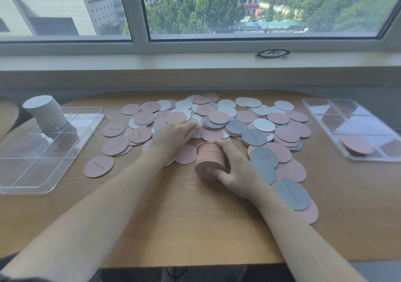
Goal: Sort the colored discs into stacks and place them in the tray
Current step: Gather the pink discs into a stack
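Pink, white and grey discs (219, 116) lie scattered across the middle of the wooden table. My right hand (236, 168) grips a thick stack of pink discs (209, 160), held on its side near the table's middle. My left hand (175, 134) reaches into the pile, its fingertips pinching a pink disc (196, 125). A clear divided tray (43, 151) at the left holds a tall stack of white discs (46, 113). Another clear tray (355, 127) at the right holds a low stack of pink discs (355, 145).
A window ledge runs behind the table, with a pair of black glasses (272, 53) lying on it. Grey discs (291, 193) trail toward the front right. Bare wood (184, 216) shows between my forearms down to the table's front edge.
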A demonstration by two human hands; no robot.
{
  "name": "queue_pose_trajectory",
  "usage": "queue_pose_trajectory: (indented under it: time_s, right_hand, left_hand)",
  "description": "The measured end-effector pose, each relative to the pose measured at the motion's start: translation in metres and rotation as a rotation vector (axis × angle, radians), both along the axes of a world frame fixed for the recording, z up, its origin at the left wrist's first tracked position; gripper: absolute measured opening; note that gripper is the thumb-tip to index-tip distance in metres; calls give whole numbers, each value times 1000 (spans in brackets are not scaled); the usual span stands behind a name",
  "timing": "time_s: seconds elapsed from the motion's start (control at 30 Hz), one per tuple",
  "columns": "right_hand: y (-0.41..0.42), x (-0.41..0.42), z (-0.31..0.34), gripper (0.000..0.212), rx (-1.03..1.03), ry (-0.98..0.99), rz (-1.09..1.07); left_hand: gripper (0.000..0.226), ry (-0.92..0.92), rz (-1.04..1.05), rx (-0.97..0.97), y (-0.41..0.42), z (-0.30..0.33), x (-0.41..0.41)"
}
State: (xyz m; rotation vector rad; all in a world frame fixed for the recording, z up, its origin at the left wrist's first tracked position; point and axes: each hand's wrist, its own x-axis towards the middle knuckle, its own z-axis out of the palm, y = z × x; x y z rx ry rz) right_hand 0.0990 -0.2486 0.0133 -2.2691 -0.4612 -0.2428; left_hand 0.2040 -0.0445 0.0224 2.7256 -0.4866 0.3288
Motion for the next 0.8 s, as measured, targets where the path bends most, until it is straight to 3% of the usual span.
queue_pose_trajectory:
  time_s: [0.2,0.4,0.8]
  right_hand:
    - [-1,0,0,67,6,32,0]
    - [1,-1,2,70,7,39,-2]
    - [-1,-7,5,65,121,63,1]
  left_hand:
    - [28,-29,-41,-147,23,-1,-25]
    - [24,66,-194,-292,34,-4,-59]
    - [16,56,-93,-628,42,-14,-78]
